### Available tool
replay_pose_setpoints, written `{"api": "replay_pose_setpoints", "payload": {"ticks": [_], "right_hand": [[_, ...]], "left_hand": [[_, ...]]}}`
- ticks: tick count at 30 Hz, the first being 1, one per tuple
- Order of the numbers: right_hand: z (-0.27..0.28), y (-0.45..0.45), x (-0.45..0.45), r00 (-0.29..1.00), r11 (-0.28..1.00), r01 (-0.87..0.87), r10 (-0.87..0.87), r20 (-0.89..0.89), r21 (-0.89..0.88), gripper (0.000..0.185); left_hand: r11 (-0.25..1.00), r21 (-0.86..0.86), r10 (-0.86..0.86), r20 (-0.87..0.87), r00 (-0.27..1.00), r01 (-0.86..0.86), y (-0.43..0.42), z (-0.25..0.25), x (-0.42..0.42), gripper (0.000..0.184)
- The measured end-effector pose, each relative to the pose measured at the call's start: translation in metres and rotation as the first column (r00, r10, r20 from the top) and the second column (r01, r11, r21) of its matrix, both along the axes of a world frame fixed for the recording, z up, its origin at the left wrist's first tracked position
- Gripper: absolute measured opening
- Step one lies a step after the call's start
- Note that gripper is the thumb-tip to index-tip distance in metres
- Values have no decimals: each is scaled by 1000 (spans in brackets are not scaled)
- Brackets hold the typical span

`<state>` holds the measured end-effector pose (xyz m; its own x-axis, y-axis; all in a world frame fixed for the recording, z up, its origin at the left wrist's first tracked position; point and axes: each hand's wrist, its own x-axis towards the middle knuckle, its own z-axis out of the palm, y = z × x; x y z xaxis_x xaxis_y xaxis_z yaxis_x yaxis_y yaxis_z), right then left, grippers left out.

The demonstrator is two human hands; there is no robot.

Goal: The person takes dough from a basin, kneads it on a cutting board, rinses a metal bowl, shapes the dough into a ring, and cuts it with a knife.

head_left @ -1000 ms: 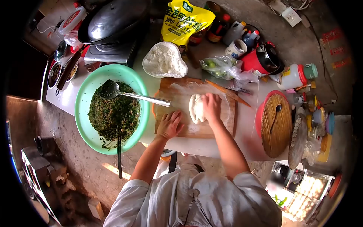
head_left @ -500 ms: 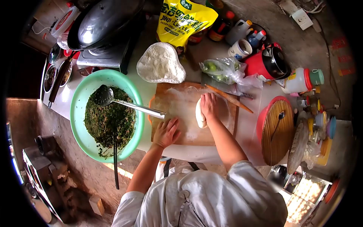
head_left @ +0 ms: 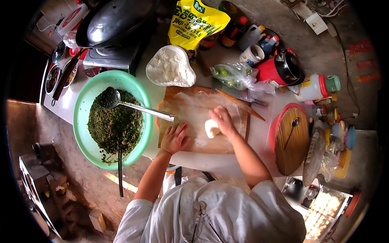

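On a floured wooden board (head_left: 194, 137) lies a small lump of white dough (head_left: 211, 128). My right hand (head_left: 222, 120) is at the dough's upper right edge, fingers curled together; whether they pinch it is hidden. My left hand (head_left: 174, 138) rests flat on the board's left side with fingers spread, holding nothing. Left of the board stands a green bowl (head_left: 79, 121) of chopped green filling (head_left: 113, 131), with a metal ladle (head_left: 148, 111) and dark chopsticks (head_left: 120, 174) in it. A bowl of flour (head_left: 171, 67) sits above the board, and a wooden rolling pin (head_left: 241, 105) crosses its upper right corner.
Behind are a yellow bag (head_left: 194, 24), bottles, a plastic bag of green produce (head_left: 233, 76) and a red-black pot (head_left: 279, 69). To the right, a round wooden lid (head_left: 292, 150) bears a spoon (head_left: 291, 129). A large pan (head_left: 117, 22) sits on a stove at upper left.
The dough, first a long piece and then under my right hand's palm, now shows as a shorter, rounder lump. My right hand's fingers have curled. My left hand stays on the board.
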<state>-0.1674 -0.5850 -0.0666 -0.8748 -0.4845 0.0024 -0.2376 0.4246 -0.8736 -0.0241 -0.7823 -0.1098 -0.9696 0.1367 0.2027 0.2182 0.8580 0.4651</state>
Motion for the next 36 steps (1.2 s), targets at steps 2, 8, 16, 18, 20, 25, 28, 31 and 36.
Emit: {"api": "replay_pose_setpoints", "payload": {"ticks": [2, 8, 16, 18, 20, 25, 28, 31, 36], "right_hand": [[1, -2, 40, 983, 970, 113, -77, -168, 216, 29], [-32, -24, 50, 846, 945, 234, -83, -527, 227, 27], [-35, -61, -20, 928, 697, 322, -97, -361, 641, 30], [-22, -65, -26, 954, 669, 284, -122, -275, 687, 37], [-14, -64, -29, 976, 708, 217, -133, -174, 672, 36], [-3, -19, 17, 896, 938, -65, 205, -394, 339, 19], [-5, -11, 74, 947, 990, 88, -50, -319, 106, 15], [-19, -23, 89, 935, 980, 166, -122, -332, 108, 10], [-36, -51, 49, 829, 925, 194, 23, -559, 326, 11]], "left_hand": [[1000, -12, 3, -4, 1000, -3, 0, 3, -1, 46], [1000, -27, 10, -8, 1000, -10, 0, 3, -2, 46], [1000, -24, 10, -17, 1000, -10, -2, 5, -3, 46], [1000, -15, 9, -35, 999, -10, 0, 5, -1, 46], [999, -29, 12, -46, 999, -14, -1, 4, -1, 44], [1000, -15, 8, -30, 1000, -8, -1, 2, 0, 44], [1000, -15, 15, -29, 999, -16, 1, 0, 0, 45], [999, -44, 22, -27, 999, -24, -1, 2, 0, 46], [999, -32, 18, -29, 999, -19, -1, 7, -4, 44]]}}
